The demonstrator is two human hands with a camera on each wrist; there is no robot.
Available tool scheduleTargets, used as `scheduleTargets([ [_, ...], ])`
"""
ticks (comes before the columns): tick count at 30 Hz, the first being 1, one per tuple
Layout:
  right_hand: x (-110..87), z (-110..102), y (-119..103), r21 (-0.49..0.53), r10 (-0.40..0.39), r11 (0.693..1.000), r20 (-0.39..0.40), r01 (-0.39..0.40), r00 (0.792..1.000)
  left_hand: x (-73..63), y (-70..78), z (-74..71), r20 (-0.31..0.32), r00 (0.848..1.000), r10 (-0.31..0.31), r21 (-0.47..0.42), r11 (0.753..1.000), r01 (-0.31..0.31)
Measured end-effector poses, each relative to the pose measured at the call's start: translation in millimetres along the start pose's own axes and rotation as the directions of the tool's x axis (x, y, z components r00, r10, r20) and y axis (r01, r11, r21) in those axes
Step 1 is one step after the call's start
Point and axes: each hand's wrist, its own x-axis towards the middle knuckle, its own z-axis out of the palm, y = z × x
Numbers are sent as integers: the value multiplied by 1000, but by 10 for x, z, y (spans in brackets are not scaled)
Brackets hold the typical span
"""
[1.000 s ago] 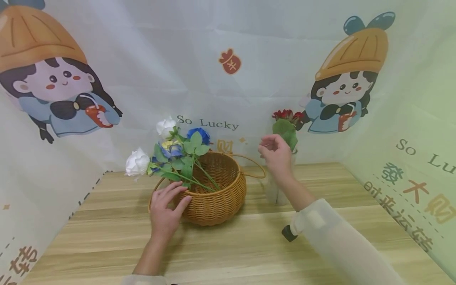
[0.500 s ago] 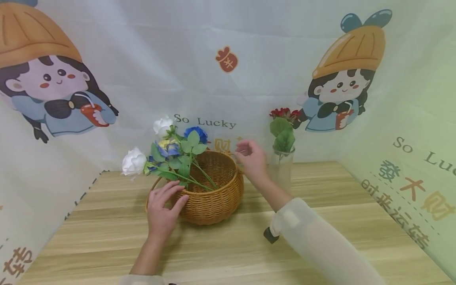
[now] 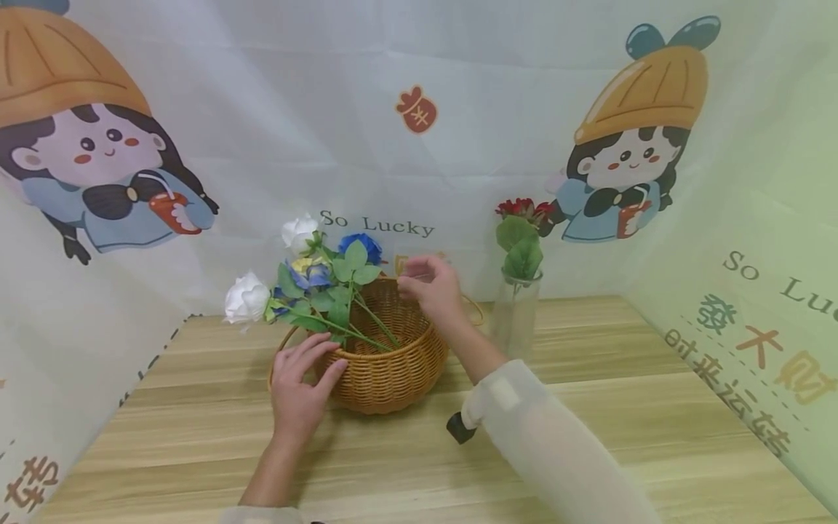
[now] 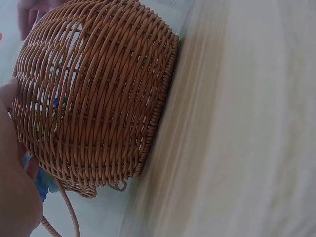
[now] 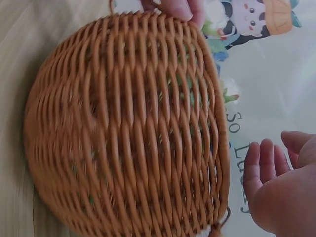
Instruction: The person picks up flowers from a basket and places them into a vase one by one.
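On the surface (image 3: 366, 466) stands the wicker basket (image 3: 389, 386), the white and blue flowers (image 3: 313, 276) leaning out over its left side, their stems (image 3: 378, 319) reaching inside. The left hand (image 3: 297, 386) holds the near-left rim, thumb and fingers set about the edge. The right hand (image 3: 432, 291) hangs above the right rim, grasping nothing, its fingers loosely bent and parted from the thumb. With the blooms overhanging, they look top-heavy; a jolt to the basket could slide them out. If the right hand dips carelessly, it may snag the stems or the right handle (image 3: 476, 311) and tip the load. The clear vase (image 3: 513, 320) with the red flower (image 3: 524, 209) looks narrow, and a wide swing of the right forearm might topple it.
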Motion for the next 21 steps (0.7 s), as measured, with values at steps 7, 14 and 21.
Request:
scheduleTargets([
  [7,17,212,22,38,5,999,56,-7,998,4,-13,-19,-9,1000,1,6,1000,-1],
  [14,77,361,104,-29,56,998,134,-53,989,-2,-22,-24,6,1000,-18,6,1000,18],
  [21,109,405,247,-147,186,977,229,-155,955,2,1,-24,17,999,-32,1,999,32],
])
